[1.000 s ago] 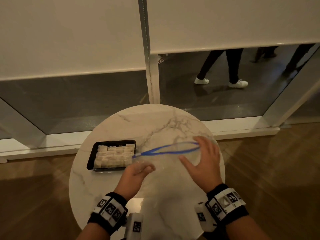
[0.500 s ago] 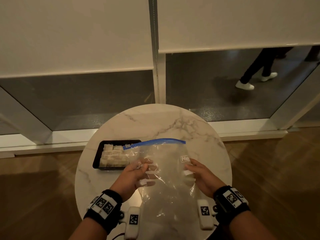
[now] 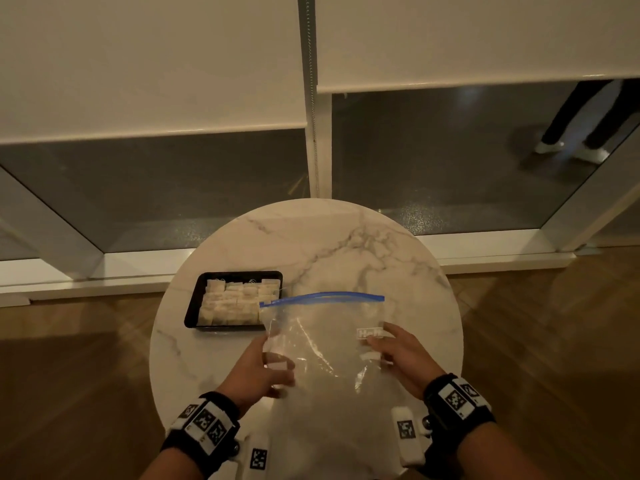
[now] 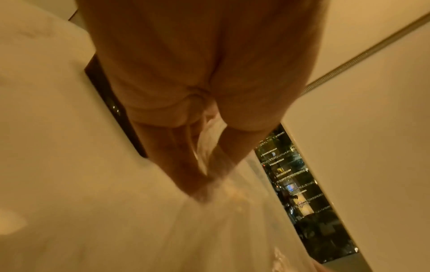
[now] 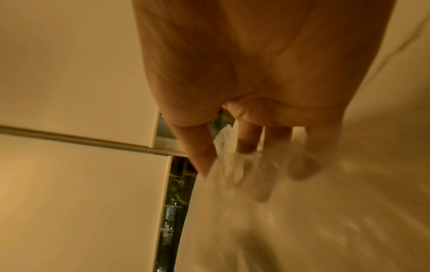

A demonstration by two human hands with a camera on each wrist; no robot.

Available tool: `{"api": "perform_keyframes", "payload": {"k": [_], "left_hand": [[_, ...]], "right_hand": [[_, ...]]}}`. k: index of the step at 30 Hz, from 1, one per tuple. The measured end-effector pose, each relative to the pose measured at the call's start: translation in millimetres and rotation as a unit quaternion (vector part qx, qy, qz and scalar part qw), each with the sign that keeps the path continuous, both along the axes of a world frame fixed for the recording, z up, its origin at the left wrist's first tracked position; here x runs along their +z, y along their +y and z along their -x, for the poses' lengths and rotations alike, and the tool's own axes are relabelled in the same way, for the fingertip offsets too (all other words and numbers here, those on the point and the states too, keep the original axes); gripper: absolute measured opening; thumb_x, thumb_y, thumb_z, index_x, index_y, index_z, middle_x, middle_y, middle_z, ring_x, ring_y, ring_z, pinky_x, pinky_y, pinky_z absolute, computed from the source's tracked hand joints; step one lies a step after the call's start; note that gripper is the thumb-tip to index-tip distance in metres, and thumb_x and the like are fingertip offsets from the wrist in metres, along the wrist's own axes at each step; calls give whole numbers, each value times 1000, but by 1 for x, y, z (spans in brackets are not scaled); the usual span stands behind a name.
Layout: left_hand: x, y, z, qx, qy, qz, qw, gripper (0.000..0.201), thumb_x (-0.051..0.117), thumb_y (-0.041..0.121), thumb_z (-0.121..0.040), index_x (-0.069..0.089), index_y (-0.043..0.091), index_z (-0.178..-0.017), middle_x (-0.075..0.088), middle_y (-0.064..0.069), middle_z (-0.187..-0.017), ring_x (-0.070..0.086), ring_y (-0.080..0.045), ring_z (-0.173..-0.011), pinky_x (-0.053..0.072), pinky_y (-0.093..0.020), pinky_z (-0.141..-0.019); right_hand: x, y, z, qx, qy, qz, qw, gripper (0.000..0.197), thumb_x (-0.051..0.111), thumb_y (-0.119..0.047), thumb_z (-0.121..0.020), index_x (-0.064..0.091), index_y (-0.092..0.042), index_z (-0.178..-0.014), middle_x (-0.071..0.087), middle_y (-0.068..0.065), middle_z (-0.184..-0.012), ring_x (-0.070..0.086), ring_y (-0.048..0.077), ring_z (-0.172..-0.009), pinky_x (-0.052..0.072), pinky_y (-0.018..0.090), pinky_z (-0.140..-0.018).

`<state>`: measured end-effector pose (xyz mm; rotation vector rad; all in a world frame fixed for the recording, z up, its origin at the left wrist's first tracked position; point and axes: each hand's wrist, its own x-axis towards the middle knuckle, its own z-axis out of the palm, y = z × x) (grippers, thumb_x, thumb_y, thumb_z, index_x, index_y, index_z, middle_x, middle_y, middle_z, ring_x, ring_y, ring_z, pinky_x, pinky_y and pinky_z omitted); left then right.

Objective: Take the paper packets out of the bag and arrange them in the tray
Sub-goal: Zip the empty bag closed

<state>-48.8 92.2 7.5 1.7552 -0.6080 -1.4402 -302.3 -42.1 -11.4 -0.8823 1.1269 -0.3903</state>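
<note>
A clear zip bag (image 3: 322, 344) with a blue seal strip (image 3: 322, 297) hangs upright over the round marble table (image 3: 311, 244), looking empty. My left hand (image 3: 266, 368) pinches its left edge, my right hand (image 3: 391, 351) its right edge by a white label. In the left wrist view my left hand (image 4: 204, 180) grips crumpled plastic (image 4: 232, 211); in the right wrist view my right hand (image 5: 228, 162) pinches the plastic (image 5: 244, 184) between thumb and fingers. The black tray (image 3: 197, 299) at table left holds several pale paper packets (image 3: 239, 303) in rows.
A window with lowered white blinds (image 3: 149, 64) stands behind the table. Someone's legs in white shoes (image 3: 571, 150) show through the glass at the upper right. Wooden floor (image 3: 536, 341) surrounds the table.
The bag lay flat with its mouth gaping open a second ago; both hands have lifted it upright by its sides, and the blue strip has since drawn out straight.
</note>
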Motion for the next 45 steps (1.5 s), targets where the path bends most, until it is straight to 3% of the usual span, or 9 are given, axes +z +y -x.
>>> {"api": "perform_keyframes", "payload": {"k": [9,12,17,23,27,32,35,38,45], "left_hand": [[6,-8,-14,86,-1,81,993,50,63,-13,-87,61,18,-126,72,-17,-108,74,-34,-81,60,-44,-70],[7,-11,-16,100,13,97,990,39,59,-11,-91,67,13,-120,75,-18,-105,74,-29,-82,57,-47,-78],[16,-19,-12,121,59,105,985,29,58,-3,-95,77,13,-108,74,-17,-107,66,-28,-94,54,-39,-85],[46,-23,19,-18,32,174,984,83,85,22,-70,47,40,-141,63,11,-133,62,-8,-119,55,-30,-89],[52,-37,54,-86,4,186,979,116,95,11,-61,25,36,-150,56,9,-138,59,-4,-123,54,-33,-98],[54,-47,66,-13,-19,219,976,77,87,3,-72,49,23,-136,69,4,-122,65,-17,-117,57,-30,-90],[60,-46,64,13,-16,212,977,57,79,5,-81,56,27,-129,73,6,-115,70,-14,-108,60,-30,-84],[58,-48,60,20,-41,195,980,52,78,17,-86,56,31,-131,73,5,-118,70,-15,-109,60,-39,-89],[65,-51,85,-18,-28,195,980,58,74,5,-88,52,28,-137,72,9,-118,70,-12,-107,60,-30,-83]], "right_hand": [[7,7,9,144,-21,-11,989,48,73,-5,-83,61,-26,-125,71,7,-118,67,24,-101,53,40,-88],[12,11,7,191,-12,25,981,61,77,-11,-80,52,-44,-125,72,7,-114,69,29,-103,59,40,-84],[19,13,-2,135,13,159,978,52,65,5,-82,54,-30,-118,65,14,-102,69,24,-80,60,39,-68],[34,6,-10,40,-12,229,972,39,66,10,-81,64,-24,-99,65,6,-82,68,15,-70,56,30,-59],[49,9,-21,70,50,188,978,78,53,-3,-96,53,-76,-67,61,-26,-69,53,-23,-71,41,0,-71],[78,14,-22,79,-46,220,971,10,65,-16,-95,65,-27,-97,72,-7,-83,69,7,-82,54,17,-71],[72,13,-10,118,-77,231,963,53,74,-10,-87,54,-26,-133,67,0,-121,66,20,-112,57,36,-89],[69,16,-5,128,-108,193,967,80,81,-9,-80,40,-38,-143,60,-2,-134,64,20,-117,56,36,-92],[81,21,-21,49,-74,280,956,36,64,-21,-94,58,-22,-130,69,-7,-120,64,8,-115,52,33,-100]]}}
